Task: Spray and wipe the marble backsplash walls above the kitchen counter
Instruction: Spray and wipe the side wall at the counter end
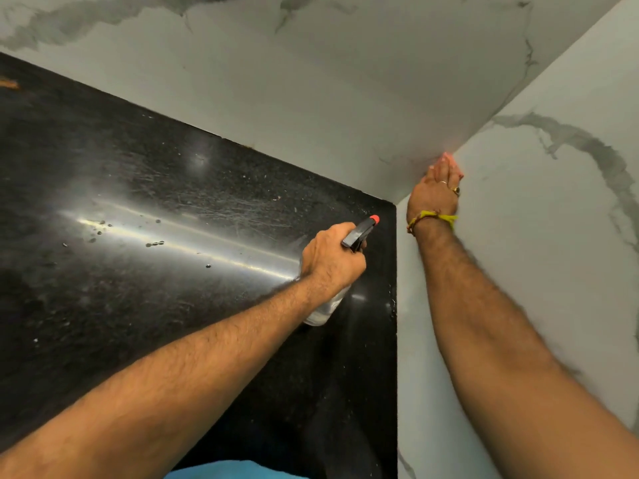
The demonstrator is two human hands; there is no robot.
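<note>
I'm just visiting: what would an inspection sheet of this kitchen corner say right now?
Surface: black counter, glossy, scratched, with droplets.
Job's things: spray bottle over the counter; marble walls meeting in a corner.
Clutter: nothing seen besides specks.
Hands: left hand grips the bottle; right hand, fingers straight, presses the side wall near the corner; whether it holds a cloth cannot be told.
Cables: nothing seen.
Surroundings: blue fabric at the bottom edge.

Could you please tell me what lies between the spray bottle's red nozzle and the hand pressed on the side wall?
In the head view, only bare black countertop and the wall's lower edge separate the nozzle from the right hand.
</note>
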